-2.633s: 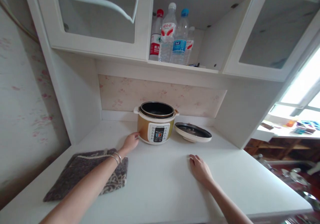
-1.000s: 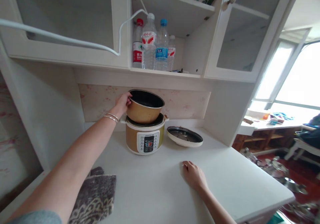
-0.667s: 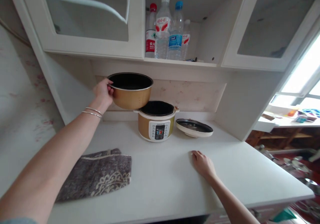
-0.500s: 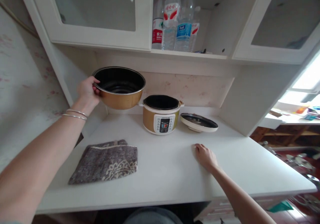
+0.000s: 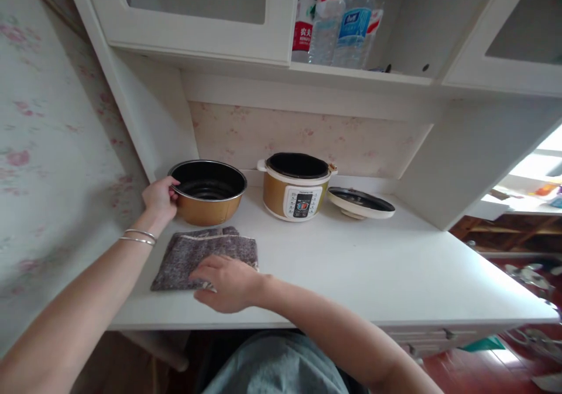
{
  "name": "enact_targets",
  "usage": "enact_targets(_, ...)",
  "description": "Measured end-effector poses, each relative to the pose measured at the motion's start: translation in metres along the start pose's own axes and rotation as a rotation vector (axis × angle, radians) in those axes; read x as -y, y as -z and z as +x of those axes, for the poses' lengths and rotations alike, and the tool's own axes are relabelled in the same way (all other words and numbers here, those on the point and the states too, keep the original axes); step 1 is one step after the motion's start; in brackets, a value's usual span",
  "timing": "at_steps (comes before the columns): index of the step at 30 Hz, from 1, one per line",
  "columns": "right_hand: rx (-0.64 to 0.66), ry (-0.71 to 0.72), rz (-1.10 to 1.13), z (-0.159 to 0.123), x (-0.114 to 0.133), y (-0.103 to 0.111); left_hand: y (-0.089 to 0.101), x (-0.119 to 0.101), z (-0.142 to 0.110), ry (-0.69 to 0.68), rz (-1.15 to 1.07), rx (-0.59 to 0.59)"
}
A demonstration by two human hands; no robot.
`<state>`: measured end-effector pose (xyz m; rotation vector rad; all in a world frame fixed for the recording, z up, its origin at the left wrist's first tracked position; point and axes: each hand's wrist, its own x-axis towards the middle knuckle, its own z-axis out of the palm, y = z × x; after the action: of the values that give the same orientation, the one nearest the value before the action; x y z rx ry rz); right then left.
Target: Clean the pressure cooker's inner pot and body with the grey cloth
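With fingers closed over its left rim, my left hand (image 5: 160, 199) grips the inner pot (image 5: 208, 211), gold outside and black inside. The pot is upright at the left back of the counter; whether its base fully rests there I cannot tell. My right hand (image 5: 230, 285) is over a folded grey-brown cloth (image 5: 178, 262) with a cream pattern. Its fingers are apart and hold nothing; contact with the cloth is unclear. To the right of the pot stands a gold and white electric cooker (image 5: 273, 196), open on top, with a front control panel.
The cooker's lid (image 5: 372, 208) lies upside down right of the cooker. Several plastic bottles (image 5: 351, 28) stand on the cabinet shelf above. The white counter (image 5: 351, 277) has a side panel (image 5: 474, 160) at right and a papered wall at left.
The inner pot has come down in my left hand from the air to counter level. My right hand has moved left from the bare counter to over the cloth, its fingers opening. The view has tilted down.
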<state>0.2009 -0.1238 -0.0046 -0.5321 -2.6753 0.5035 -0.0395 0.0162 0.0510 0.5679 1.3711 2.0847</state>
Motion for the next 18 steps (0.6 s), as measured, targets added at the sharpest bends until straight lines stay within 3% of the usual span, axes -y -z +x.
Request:
enact_targets(4,0.034,-0.029,-0.170,0.033,-0.010,-0.039,0.008,0.028,0.000,0.079,-0.015,-0.107)
enact_targets(9,0.008,-0.111,-0.273,0.035,-0.038,-0.066,0.010,0.051,0.004,0.155,-0.066,-0.131)
enact_targets(13,-0.016,-0.107,-0.335,0.017,-0.051,-0.058,0.010,0.058,0.008,0.199,-0.108,-0.135)
enact_targets(18,0.021,-0.120,-0.366,-0.014,-0.070,-0.029,0.007,0.063,0.009,0.235,-0.112,-0.111)
